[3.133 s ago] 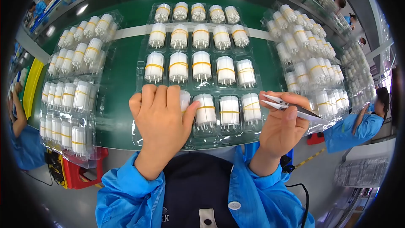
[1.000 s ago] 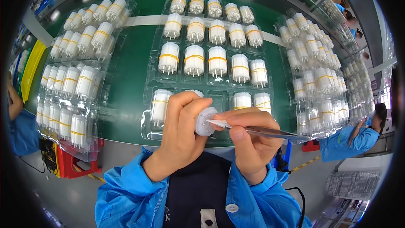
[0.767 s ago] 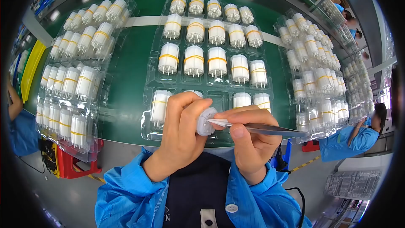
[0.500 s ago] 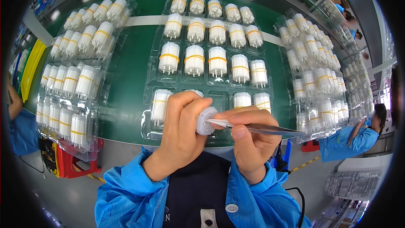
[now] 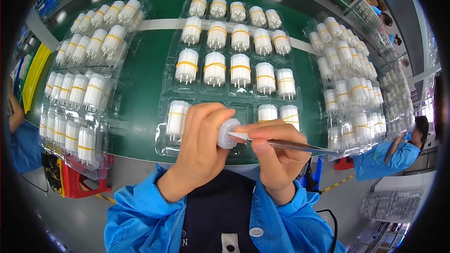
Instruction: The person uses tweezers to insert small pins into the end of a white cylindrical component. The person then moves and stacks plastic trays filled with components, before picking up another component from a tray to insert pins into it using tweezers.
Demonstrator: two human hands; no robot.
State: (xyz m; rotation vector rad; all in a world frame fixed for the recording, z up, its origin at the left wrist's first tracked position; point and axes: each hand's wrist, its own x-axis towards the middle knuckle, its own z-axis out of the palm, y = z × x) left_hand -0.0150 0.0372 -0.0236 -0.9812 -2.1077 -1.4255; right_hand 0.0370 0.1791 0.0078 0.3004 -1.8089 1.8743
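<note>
My left hand is closed around a white cylindrical plastic part, its round end turned to the right. Between the thumb and fingers of my right hand is a pair of metal tweezers. The tweezers' tips reach the face of the white part; whether they grip anything there cannot be made out. Just beyond my hands lies a clear plastic tray holding rows of white cylinders with metal pins and yellow bands, such as this pinned cylinder. My hands hide part of its front row.
Stacked clear trays of similar cylinders stand at the left and at the right of the green table. A red stool is below the left edge. A person in blue sits at the right.
The tweezers have shifted very slightly left and my right hand with them. The tray appears a little lower in view. Both hands keep their hold.
</note>
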